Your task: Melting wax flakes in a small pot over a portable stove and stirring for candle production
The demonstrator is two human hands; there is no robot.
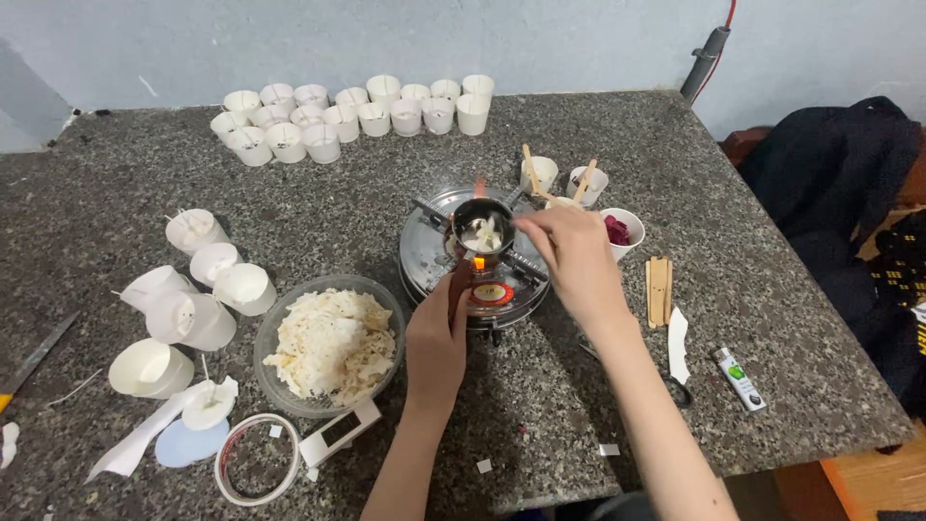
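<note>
Here, a small metal pot (482, 232) sits over a lit burner (475, 259) near the middle of a granite table (675, 145). The left hand (439, 333) is clamped around the pot's dark handle (459, 289). The handle's long axis runs from the pot toward the person, angled slightly left, so the pot's mouth faces up and its handle points at the viewer. The right hand (574, 251) reaches in from the right, fingers pinched together at the pot's rim; whether they grip a thin stick or only touch the pot cannot be told. White wax pieces lie in the pot.

Judged from this pose, the step is best done with the handle held level and steady, so that the pot stays centred on the flame, and with the right fingers kept at the rim, clear of the fire.

A glass bowl (333, 342) of white flakes stands just left of the burner. White cups (357, 116) cluster at the far edge; more cups (193, 299) lie tipped at the left. Wooden sticks (658, 289) and a lighter (740, 378) rest to the right, and a tape roll (258, 473) lies near the front edge.
</note>
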